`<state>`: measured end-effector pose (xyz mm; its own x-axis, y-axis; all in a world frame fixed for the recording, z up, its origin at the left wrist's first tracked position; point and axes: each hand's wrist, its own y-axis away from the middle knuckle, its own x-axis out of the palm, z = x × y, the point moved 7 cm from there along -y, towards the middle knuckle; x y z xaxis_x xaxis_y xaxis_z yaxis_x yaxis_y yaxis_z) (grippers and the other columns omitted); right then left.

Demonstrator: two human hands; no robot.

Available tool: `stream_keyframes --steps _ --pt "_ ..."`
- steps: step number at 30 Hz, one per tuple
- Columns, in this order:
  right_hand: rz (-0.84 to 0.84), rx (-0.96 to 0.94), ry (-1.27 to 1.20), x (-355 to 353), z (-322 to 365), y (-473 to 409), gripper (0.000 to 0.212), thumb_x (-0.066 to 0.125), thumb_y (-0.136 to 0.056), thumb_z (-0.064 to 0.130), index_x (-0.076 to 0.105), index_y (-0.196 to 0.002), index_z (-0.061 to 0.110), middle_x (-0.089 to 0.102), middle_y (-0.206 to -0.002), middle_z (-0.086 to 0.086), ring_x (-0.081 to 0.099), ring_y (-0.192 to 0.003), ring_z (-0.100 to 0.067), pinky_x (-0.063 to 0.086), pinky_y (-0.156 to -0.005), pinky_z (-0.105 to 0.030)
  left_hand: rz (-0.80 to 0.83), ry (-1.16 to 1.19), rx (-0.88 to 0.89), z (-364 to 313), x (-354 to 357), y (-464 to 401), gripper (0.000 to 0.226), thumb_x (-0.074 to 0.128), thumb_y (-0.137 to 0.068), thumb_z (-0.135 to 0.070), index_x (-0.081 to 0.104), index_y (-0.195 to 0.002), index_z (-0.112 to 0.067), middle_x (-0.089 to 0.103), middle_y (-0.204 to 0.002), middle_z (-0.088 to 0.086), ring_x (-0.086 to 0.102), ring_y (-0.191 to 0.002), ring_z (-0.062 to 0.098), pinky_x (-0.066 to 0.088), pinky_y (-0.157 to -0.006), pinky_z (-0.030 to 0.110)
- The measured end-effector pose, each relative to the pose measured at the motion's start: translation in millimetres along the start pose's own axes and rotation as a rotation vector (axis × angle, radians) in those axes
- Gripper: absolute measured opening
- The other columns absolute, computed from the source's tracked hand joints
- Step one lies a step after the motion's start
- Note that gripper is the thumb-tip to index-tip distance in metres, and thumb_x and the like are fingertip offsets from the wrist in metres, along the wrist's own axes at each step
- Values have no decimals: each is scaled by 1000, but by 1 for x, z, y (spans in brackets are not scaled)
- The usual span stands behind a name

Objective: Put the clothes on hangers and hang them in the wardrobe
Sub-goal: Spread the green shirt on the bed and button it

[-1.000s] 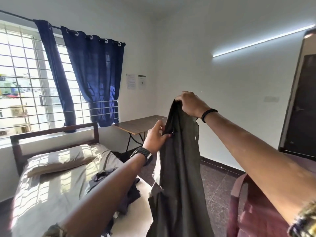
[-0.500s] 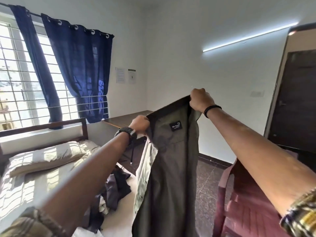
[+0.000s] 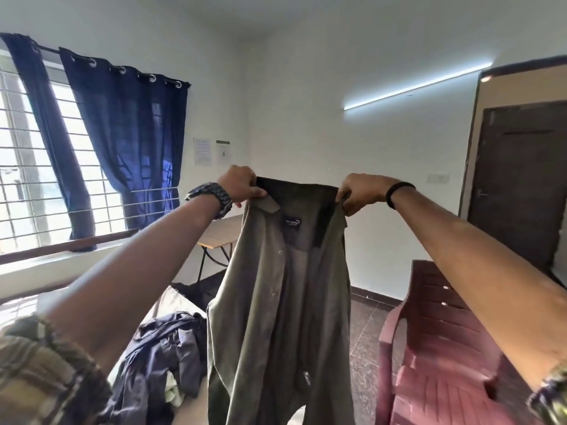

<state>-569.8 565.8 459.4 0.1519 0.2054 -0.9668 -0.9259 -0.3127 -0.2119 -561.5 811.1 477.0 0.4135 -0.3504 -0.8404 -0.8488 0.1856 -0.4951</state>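
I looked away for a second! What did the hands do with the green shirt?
The left hand took the collar's other end and moved apart from the right hand, spreading the green shirt open. Both hands grip it throughout; the dark clothes stayed on the bed.

Down below the left hand's fingers [image 3: 245, 191], the bed [image 3: 171, 305] carries a crumpled heap of dark navy clothes [image 3: 167, 360] on its pale sheet, while a small wooden counter [image 3: 219, 236] stands beyond it, lower than those fingers.
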Motion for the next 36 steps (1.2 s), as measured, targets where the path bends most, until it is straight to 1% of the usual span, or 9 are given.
stream_keyframes --steps 4,8,10,14,17,21,27,32,36 --pt "10 53 -117 -9 -9 10 22 70 -86 23 68 -71 7 73 -75 -11 71 -71 -16 58 -66 -27 -45 154 74 -9 -5 4 21 60 -92 -22 58 -84 -3 54 -91 11 54 -66 19 45 -45 10" --pt "211 -29 -432 -9 0 27 21 67 -88 23 68 -69 13 67 -81 -2 62 -85 -15 57 -83 -40 -2 441 80 -18 -18 11 16 54 -96 -16 61 -95 -2 56 -87 13 54 -69 19 52 -49 14" --pt "253 -75 -674 -15 8 32 22 62 -91 16 68 -70 12 68 -83 -4 66 -81 -18 57 -81 -39 64 509 57 -19 -25 12 15 52 -97 -17 58 -95 -4 55 -80 10 53 -67 19 54 -52 18" --pt "195 -151 -856 -36 21 32 17 54 -94 10 68 -84 5 70 -76 -2 65 -69 -15 56 -63 -25 173 628 -5 -15 -39 17 18 47 -99 -16 55 -84 -10 52 -74 6 51 -58 14 48 -50 22" --pt "180 -227 -1010 -54 33 27 18 57 -87 13 73 -80 8 72 -80 -5 68 -70 -14 56 -68 -24 229 1002 49 -20 -55 19 23 41 -100 -8 51 -80 -8 57 -73 2 56 -58 7 51 -55 17" --pt "-17 -345 -1243 -79 45 10 24 56 -89 13 76 -76 11 72 -78 -3 67 -70 -12 55 -70 -22 187 1333 177 -7 -77 8 14 43 -99 -8 55 -94 -5 63 -86 7 63 -75 14 55 -72 25" --pt "173 -250 -1232 22 49 -55 9 60 -85 10 68 -87 14 67 -84 -2 64 -77 -15 53 -73 -25 265 1124 -100 69 7 6 18 43 -98 -6 61 -100 -1 70 -84 3 66 -73 10 56 -69 20" --pt "532 27 -1049 237 51 -102 21 49 -90 -8 63 -91 7 66 -83 -6 64 -71 -13 54 -65 -22 406 515 -276 172 168 40 18 57 -94 -9 68 -80 -12 65 -72 -4 56 -64 3 45 -59 13" --pt "667 203 -928 399 45 -132 27 47 -86 -18 63 -92 3 59 -85 -9 56 -77 -15 50 -65 -20 567 326 -360 246 300 68 15 60 -92 -14 70 -97 -4 63 -88 6 54 -83 14 40 -59 11"
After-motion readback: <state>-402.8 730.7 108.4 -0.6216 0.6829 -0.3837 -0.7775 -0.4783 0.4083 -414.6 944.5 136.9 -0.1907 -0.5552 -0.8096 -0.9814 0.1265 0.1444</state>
